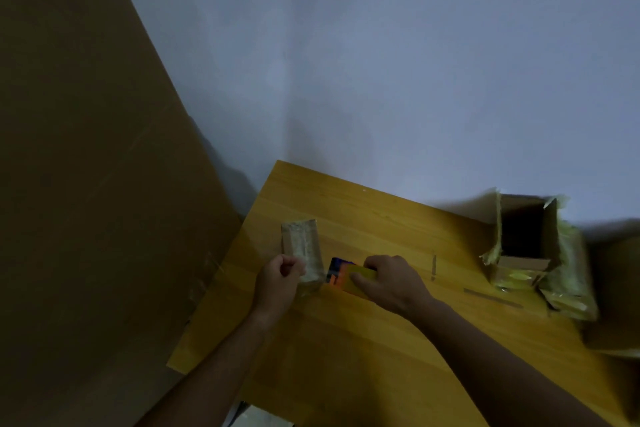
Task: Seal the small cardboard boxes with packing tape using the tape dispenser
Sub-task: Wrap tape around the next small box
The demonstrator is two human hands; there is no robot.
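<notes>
A small cardboard box (300,243) wrapped in shiny tape stands on the wooden table (363,340) near its left edge. My left hand (277,282) grips the box's near end, fingers curled against it. Right beside the box sits the tape dispenser (341,276), blue and orange with a yellowish roll. My right hand (393,282) holds the dispenser from the right, thumb across its top. The view is dim and slightly blurred, so the tape strand itself is hard to make out.
An open cardboard box (523,239) with torn tape on its flaps stands at the table's right rear. More taped packages (568,284) lie next to it. A big cardboard sheet (86,184) leans at the left. Tape strips (491,296) stick to the tabletop.
</notes>
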